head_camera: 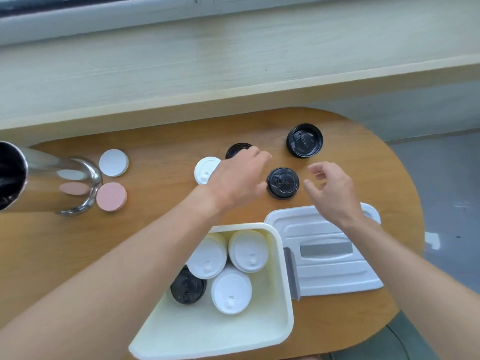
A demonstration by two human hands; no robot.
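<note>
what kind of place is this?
Probably a café or office pantry by a window: oval wooden table beside a pale sill, loose takeaway cup lids, a white bin of lidded cups.

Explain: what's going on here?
A person is handling cup lids. The left hand and right hand hover either side of a black lid on the wooden table, neither with a grip on it yet. A far black lid lies beyond; the left hand partly hides another black lid and a white lid. The white bin holds three white lids and one black lid, its cover beside it.
</note>
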